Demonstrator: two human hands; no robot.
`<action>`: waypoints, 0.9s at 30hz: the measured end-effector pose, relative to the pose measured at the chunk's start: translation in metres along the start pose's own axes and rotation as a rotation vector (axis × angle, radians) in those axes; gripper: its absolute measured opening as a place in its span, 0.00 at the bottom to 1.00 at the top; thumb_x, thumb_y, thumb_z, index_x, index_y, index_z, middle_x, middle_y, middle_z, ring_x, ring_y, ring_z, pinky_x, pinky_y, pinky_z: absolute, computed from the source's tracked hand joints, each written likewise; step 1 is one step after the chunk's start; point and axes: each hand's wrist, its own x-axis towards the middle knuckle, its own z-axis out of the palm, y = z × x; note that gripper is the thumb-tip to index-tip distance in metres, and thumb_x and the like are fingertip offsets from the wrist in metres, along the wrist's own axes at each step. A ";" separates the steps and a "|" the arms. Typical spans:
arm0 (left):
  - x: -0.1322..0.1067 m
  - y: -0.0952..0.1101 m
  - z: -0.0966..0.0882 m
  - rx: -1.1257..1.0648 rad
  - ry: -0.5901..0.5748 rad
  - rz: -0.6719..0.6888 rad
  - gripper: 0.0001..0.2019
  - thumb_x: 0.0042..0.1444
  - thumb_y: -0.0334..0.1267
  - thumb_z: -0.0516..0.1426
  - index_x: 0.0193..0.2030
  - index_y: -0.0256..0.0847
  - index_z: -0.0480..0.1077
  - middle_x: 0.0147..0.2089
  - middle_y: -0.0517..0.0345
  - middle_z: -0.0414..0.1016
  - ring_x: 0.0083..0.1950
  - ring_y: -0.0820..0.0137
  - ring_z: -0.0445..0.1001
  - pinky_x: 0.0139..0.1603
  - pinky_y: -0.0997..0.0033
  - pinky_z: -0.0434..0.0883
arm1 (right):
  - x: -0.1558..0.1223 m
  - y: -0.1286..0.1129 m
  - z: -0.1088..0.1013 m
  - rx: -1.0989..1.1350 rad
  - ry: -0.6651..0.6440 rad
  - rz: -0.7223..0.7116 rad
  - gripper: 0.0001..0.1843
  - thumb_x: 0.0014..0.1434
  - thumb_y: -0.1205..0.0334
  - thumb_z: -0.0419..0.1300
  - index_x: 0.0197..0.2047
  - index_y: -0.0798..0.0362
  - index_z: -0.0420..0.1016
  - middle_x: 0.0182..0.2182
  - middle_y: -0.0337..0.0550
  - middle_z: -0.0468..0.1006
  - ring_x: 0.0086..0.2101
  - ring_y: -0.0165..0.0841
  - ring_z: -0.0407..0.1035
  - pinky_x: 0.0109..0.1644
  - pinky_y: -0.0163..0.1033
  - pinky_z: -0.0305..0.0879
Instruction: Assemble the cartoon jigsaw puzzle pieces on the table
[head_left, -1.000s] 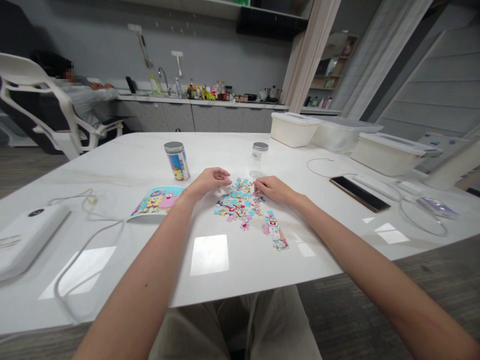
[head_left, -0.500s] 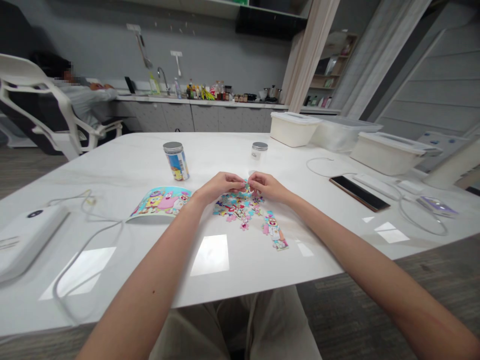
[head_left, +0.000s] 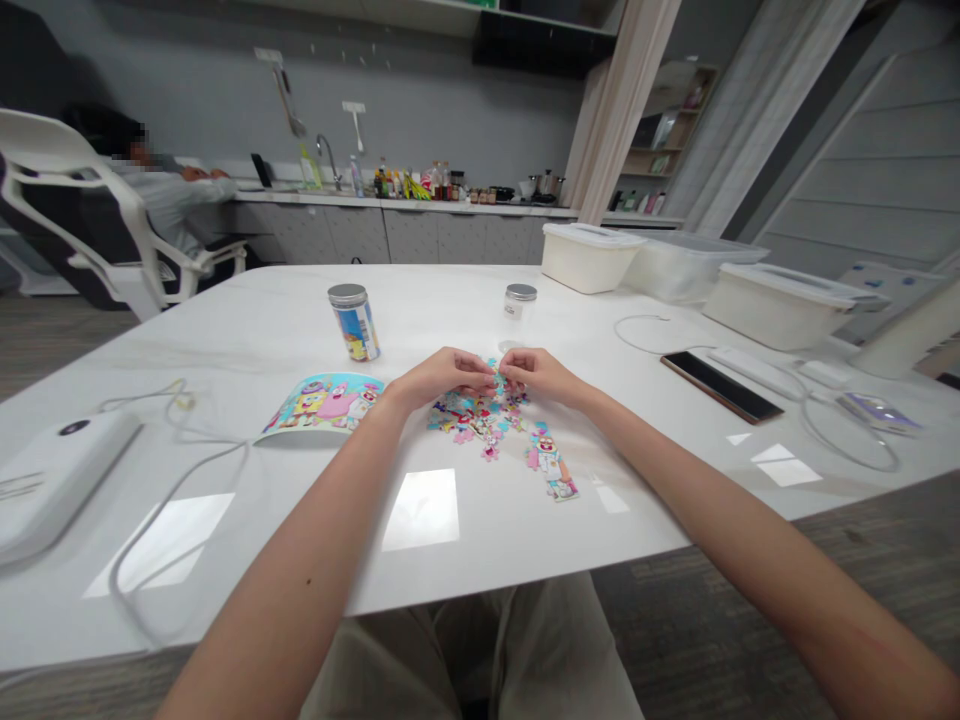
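Observation:
My left hand [head_left: 439, 377] and my right hand [head_left: 541, 375] meet above a pile of loose puzzle pieces [head_left: 480, 413] on the white table [head_left: 450, 510]. Both hands are pinched, fingertips together, on a small puzzle piece [head_left: 498, 378] held between them. A joined strip of puzzle pieces [head_left: 553, 466] lies just right of the pile. A colourful cartoon picture sheet [head_left: 324, 399] lies flat to the left of my left hand.
A printed jar [head_left: 354, 321] and a small clear jar [head_left: 518, 302] stand beyond the pile. A phone [head_left: 721, 387], cables and white lidded boxes [head_left: 589, 256] are at right. A white device [head_left: 52, 475] with a cable sits at left. Another person sits far left.
My hands came together from either side of the pile and now pinch a piece between them. In the last half second they barely shifted.

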 end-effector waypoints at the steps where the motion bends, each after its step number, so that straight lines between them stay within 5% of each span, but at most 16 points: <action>1: -0.001 0.000 0.000 0.004 -0.011 -0.001 0.09 0.46 0.38 0.68 0.34 0.37 0.78 0.33 0.52 0.81 0.33 0.72 0.76 0.37 0.72 0.71 | 0.000 0.000 0.000 -0.001 -0.006 0.003 0.18 0.50 0.47 0.65 0.29 0.55 0.69 0.20 0.34 0.70 0.21 0.26 0.63 0.27 0.34 0.59; 27: -0.002 0.000 0.002 0.015 -0.079 0.030 0.08 0.44 0.36 0.68 0.31 0.38 0.78 0.30 0.53 0.80 0.31 0.72 0.76 0.37 0.71 0.72 | -0.003 -0.004 0.001 -0.003 0.020 0.044 0.22 0.44 0.45 0.70 0.29 0.57 0.75 0.19 0.37 0.73 0.21 0.26 0.64 0.26 0.34 0.60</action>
